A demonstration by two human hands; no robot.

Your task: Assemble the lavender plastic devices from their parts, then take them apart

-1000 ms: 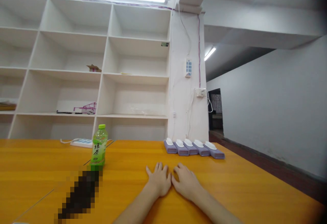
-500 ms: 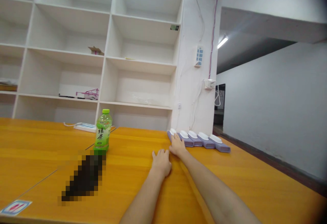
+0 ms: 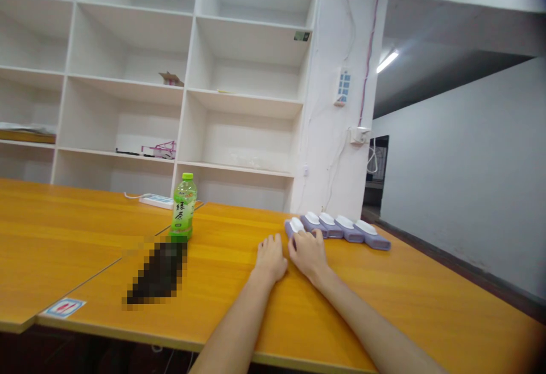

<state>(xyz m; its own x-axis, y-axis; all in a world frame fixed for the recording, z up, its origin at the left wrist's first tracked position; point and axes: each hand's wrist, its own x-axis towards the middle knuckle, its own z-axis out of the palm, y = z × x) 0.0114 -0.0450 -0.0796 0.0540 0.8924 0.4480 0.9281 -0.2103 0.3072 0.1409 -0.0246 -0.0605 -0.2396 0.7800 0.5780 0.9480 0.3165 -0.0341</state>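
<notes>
Head view: on the orange wood-grain counter (image 3: 213, 274), the left grip (image 3: 270, 260) lies palm-down, fingers slightly apart. The right grip (image 3: 309, 252) meets the near end of a white-topped lavender box (image 3: 294, 225), left of four similar boxes (image 3: 350, 231); whether it clasps it, I cannot tell. A green-tea bottle (image 3: 183, 209) stands farther left, near a power strip (image 3: 156, 200). White shelving (image 3: 243, 102) and a pillar (image 3: 323, 141) rise behind.

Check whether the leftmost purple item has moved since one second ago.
Yes: the leftmost purple item has shifted nearer, away from the table's far edge.
</notes>
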